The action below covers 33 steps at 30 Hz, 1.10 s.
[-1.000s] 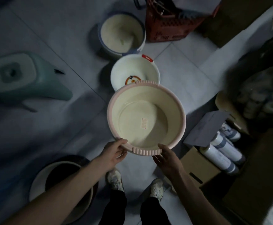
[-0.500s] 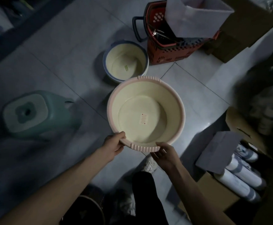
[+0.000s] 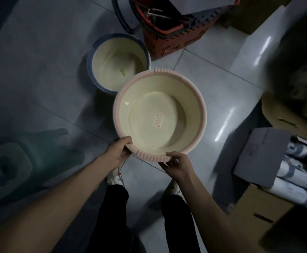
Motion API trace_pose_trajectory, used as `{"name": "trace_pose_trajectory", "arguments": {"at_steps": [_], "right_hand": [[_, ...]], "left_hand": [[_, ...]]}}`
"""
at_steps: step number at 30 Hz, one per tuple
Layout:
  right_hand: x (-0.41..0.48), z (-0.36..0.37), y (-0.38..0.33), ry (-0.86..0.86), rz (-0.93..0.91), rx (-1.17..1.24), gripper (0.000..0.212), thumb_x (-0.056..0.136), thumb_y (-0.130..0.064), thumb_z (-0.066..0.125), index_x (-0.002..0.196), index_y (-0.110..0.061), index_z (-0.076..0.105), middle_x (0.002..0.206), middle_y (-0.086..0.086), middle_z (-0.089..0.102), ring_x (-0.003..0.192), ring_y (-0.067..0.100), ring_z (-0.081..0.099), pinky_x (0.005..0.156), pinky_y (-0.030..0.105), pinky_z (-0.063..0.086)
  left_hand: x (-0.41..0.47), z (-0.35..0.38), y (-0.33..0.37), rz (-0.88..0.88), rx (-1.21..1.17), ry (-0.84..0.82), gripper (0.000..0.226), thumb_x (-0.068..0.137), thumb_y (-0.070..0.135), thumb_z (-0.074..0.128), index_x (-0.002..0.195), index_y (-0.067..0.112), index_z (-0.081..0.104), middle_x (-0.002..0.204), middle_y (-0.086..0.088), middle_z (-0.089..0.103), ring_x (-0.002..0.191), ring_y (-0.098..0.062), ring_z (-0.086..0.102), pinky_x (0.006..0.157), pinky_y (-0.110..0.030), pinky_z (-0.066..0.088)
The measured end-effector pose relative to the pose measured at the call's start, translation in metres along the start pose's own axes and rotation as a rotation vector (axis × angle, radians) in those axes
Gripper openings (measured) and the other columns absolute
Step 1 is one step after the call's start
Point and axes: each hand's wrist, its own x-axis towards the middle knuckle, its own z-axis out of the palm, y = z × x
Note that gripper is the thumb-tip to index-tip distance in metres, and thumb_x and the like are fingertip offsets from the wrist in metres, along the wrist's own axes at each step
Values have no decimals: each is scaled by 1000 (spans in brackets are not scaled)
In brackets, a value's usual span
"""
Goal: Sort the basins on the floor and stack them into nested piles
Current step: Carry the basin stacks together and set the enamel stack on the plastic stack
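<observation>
Two basins show: a blue basin [image 3: 118, 64] standing on the tiled floor [image 3: 39, 61], and a pink basin [image 3: 158, 114] held in the air just nearer the person and a little right of it. The pink one's far rim covers the blue basin's near edge in the view. Both hands grip the pink one at its near rim. The left hand [image 3: 119, 152] has its thumb hooked over the rim and its fingers curled beneath. The right hand [image 3: 176, 163] pinches the ribbed grip, thumb on top, with the fingers under it mostly hidden. The pink basin hangs mouth up, tilted slightly, and is empty except for a small label on its bottom. A red basket [image 3: 174, 33] stands just beyond and right of the blue basin. A green stool [image 3: 12, 167] lies well to the blue basin's left and nearer the person, and a box [image 3: 258, 156] with rolls [image 3: 291, 187] beside it sits well to the right. The step in hand looks like carrying the pink basin over to be nested with the blue one. The two share a shape, but because the pink one is closer to the camera, I cannot tell which is larger. If it fits, the next move calls for bringing it forward and left until it is centred over the blue basin, levelling it, then lowering it straight so the rims meet evenly and the handles line up. If it proves larger, it belongs underneath instead.
</observation>
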Motion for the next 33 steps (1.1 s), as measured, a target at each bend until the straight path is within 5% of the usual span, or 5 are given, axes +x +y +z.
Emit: {"name": "trace_pose_trajectory", "arguments": {"at_steps": [4, 10, 20, 27, 33], "right_hand": [[40, 12, 8, 59, -67, -35, 19, 81, 15, 60, 78, -3, 60, 80, 12, 55, 90, 26, 60, 91, 47, 57], [78, 22, 30, 318, -239, -286, 73, 85, 13, 61, 150, -16, 42, 139, 19, 53, 117, 25, 56, 92, 46, 57], [24, 65, 42, 291, -333, -440, 77, 84, 7, 69, 152, -16, 40, 143, 19, 49, 123, 32, 51, 98, 47, 54], [6, 75, 35, 517, -644, -1312, 39, 85, -19, 56, 124, -16, 57, 108, 9, 70, 99, 32, 67, 80, 42, 57], [51, 60, -2, 637, -765, -1395, 61, 88, -30, 49, 145, -19, 31, 115, 18, 52, 93, 41, 60, 79, 52, 57]], "left_hand": [[40, -16, 4, -73, 13, -108, 30, 89, 13, 70, 118, 12, 60, 111, -10, 69, 103, -27, 66, 104, -50, 50], [65, -45, 20, -164, 281, -141, 61, 85, 32, 79, 139, 26, 51, 133, -5, 55, 125, -26, 54, 86, -45, 54], [24, -46, 57, 29, 543, -158, 57, 86, 30, 78, 137, 25, 54, 126, -2, 65, 107, -18, 65, 90, -38, 50], [21, -46, 83, 280, 1025, -179, 73, 85, 29, 78, 149, 16, 44, 135, -10, 62, 119, -24, 60, 101, -35, 49], [72, -39, 98, 461, 1362, -69, 81, 82, 40, 65, 153, 28, 28, 143, -9, 49, 128, -35, 53, 101, -47, 50]]}}
